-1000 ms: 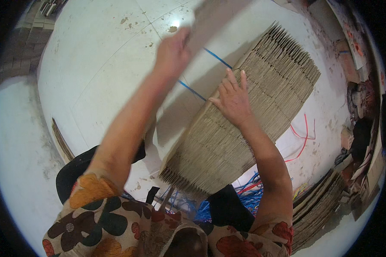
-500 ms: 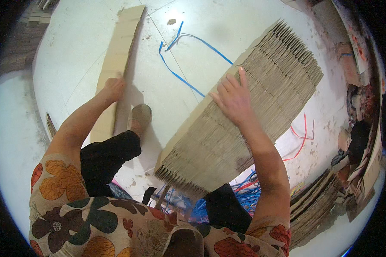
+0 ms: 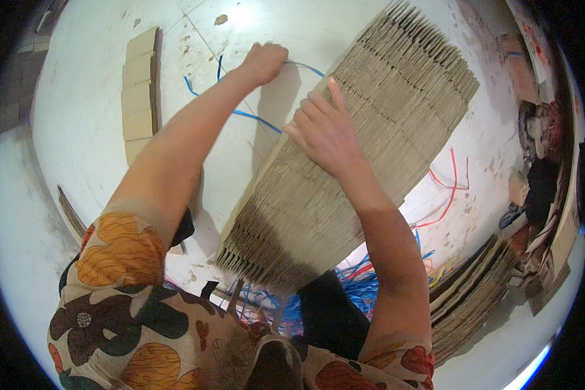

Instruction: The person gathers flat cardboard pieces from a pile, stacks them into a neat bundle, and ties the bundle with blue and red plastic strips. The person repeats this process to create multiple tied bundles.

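Note:
A large bundle of folded brown cardboard sheets (image 3: 364, 149), edges up in tight rows, lies slantwise in front of me. My right hand (image 3: 328, 130) grips its left edge, fingers bent over the side and one finger stretched along the top. Beyond that edge, my left hand (image 3: 266, 63) is closed round a blue strap (image 3: 305, 67) above the floor. Part of the strap passes out of sight at the bundle. Its loose end (image 3: 190, 86) lies on the floor, crossed by my left forearm.
A narrow stack of cardboard (image 3: 138, 97) is on the pale floor at the left. Tangled blue straps (image 3: 351, 296) lie by my legs, and a red strap (image 3: 455, 185) lies right of the bundle. More flat cardboard (image 3: 474, 305) leans at the lower right.
My left hand has left the narrow cardboard stack, moved right and forward, and taken the blue strap. That stack now sits farther left. My right hand stays on the bundle.

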`<state>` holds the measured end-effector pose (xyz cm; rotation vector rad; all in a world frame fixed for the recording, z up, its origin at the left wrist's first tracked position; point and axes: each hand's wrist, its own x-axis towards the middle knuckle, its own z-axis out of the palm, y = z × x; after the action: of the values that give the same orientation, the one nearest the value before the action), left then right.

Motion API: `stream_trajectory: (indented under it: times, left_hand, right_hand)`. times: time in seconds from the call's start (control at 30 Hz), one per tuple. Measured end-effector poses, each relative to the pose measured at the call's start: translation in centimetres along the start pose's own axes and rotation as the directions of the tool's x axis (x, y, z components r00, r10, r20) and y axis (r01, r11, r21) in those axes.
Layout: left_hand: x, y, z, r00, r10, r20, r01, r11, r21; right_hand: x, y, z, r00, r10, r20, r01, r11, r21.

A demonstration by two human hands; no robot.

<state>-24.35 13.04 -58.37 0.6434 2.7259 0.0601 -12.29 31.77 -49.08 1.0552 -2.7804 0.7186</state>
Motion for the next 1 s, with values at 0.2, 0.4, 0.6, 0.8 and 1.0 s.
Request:
stream_trajectory:
  times: [0.2,0.4,0.6,0.8,1.0]
  left_hand:
    - [-1.9,2.2,-13.5,0.957,0.241,0.163,0.125,0.167,-0.978]
    - [-3.7,7.3,-16.7,0.91,0.414,-0.008,-0.052,0.096,-0.994]
    - [-3.7,9.7,-16.9,0.953,0.302,0.004,-0.083,0.276,-0.958]
    - [-9.3,14.7,-21.6,0.951,0.214,-0.224,-0.29,0.363,-0.885]
    - [-9.8,20.3,-23.8,0.809,0.328,-0.488,-0.574,0.265,-0.774]
  right_hand:
    - [-0.4,0.3,-0.5,0.999,0.011,-0.031,-0.012,1.0,-0.007]
    - [-0.6,0.3,-0.8,0.988,0.069,0.141,-0.074,0.997,0.033]
    - [-0.9,0.3,0.0,0.994,0.056,0.091,-0.061,0.997,0.049]
    - [-1.1,0.7,-0.2,0.983,0.086,0.161,-0.095,0.994,0.047]
    - [-0.8,0.2,1.3,0.92,0.214,-0.329,-0.055,0.901,0.431]
